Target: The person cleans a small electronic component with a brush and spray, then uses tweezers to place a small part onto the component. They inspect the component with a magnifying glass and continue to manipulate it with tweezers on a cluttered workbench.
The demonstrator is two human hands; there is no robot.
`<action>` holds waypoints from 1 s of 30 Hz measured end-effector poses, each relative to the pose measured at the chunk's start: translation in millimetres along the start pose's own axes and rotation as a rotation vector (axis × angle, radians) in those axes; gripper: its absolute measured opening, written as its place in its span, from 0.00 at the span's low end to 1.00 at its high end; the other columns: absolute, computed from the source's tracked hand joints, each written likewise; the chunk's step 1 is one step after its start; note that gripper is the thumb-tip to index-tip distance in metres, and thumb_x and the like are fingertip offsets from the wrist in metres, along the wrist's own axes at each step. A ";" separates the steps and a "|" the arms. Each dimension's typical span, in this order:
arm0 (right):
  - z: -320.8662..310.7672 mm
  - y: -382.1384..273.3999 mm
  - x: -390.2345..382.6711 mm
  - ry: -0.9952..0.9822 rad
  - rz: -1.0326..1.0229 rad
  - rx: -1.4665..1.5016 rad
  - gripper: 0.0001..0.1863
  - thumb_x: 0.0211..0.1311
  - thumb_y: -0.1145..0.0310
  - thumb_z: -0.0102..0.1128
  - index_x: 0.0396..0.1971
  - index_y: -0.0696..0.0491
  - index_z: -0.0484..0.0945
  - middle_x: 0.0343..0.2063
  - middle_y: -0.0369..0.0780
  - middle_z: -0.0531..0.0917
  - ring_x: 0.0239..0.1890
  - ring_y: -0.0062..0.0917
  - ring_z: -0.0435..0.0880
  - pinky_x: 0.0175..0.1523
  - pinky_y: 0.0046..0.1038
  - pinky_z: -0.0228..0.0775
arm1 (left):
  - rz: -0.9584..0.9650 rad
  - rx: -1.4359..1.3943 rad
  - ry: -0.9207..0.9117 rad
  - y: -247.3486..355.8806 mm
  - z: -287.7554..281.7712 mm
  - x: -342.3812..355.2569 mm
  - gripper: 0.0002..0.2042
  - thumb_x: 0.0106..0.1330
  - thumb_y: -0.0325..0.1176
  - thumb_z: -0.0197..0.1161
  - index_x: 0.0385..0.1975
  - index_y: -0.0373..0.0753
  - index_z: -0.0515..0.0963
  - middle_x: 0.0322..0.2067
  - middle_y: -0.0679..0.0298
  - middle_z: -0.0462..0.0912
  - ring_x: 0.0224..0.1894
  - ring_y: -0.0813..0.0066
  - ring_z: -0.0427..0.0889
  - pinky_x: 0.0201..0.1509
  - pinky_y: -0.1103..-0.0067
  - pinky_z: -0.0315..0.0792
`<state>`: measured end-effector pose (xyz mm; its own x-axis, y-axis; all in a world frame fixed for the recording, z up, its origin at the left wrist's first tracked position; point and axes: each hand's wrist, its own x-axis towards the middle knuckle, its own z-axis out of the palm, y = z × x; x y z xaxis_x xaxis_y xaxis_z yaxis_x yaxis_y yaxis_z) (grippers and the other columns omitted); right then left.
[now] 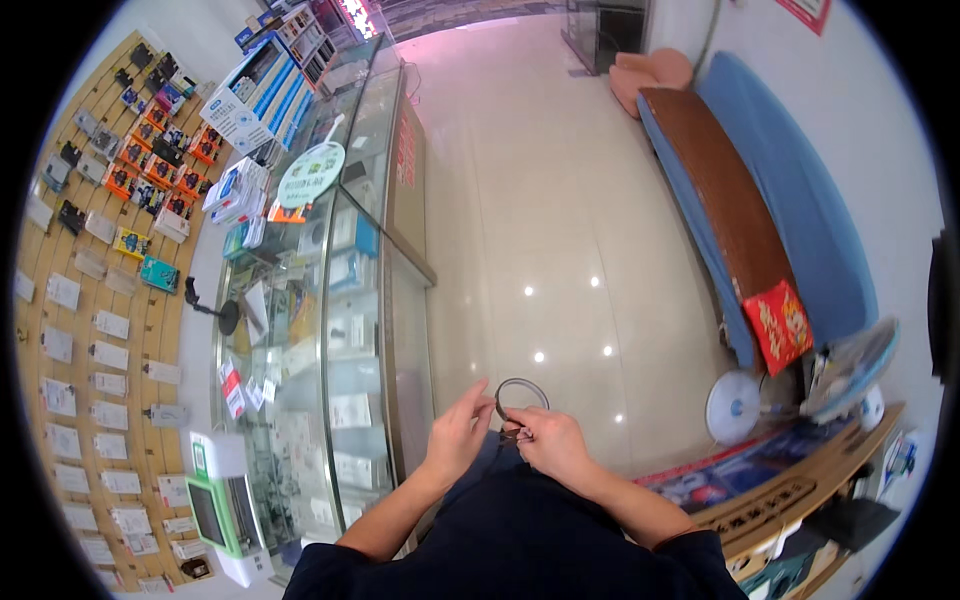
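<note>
In front of my waist, my right hand point(553, 443) is closed round a narrow dark strap point(537, 384). The strap stands out from my fingers in a rounded loop, and a short brownish piece of it shows beneath my right thumb. My left hand point(457, 436) is just left of the loop. Its fingers are mostly stretched out, with the tips beside or touching the strap's left side. What lies inside my right palm is hidden.
To the left runs a glass display counter point(352, 330) with boxes inside. A white-and-green device point(222, 505) and a round fan point(312, 174) lie on it. At right are a blue sofa point(800, 190), a red cushion point(778, 325), a standing fan point(850, 372) and a wooden-edged table point(765, 515).
</note>
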<state>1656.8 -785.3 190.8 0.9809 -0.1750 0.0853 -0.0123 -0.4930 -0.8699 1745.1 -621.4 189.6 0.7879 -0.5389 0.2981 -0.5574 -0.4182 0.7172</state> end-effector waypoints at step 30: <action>-92.5 201.6 1079.3 -0.176 0.117 -0.075 0.15 0.62 0.63 0.71 0.48 0.45 0.87 0.24 0.42 0.84 0.27 0.37 0.83 0.34 0.33 0.75 | -0.207 -0.253 -0.120 -480.7 25.9 991.1 0.24 0.64 0.19 0.66 0.60 0.34 0.69 0.38 0.56 0.85 0.43 0.65 0.89 0.50 0.73 0.84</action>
<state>2695.0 -1152.4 152.4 0.9905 -0.0870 -0.1060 -0.1364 -0.5414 -0.8297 2787.1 -973.4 124.0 0.8329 -0.5497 0.0644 -0.2943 -0.3413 0.8927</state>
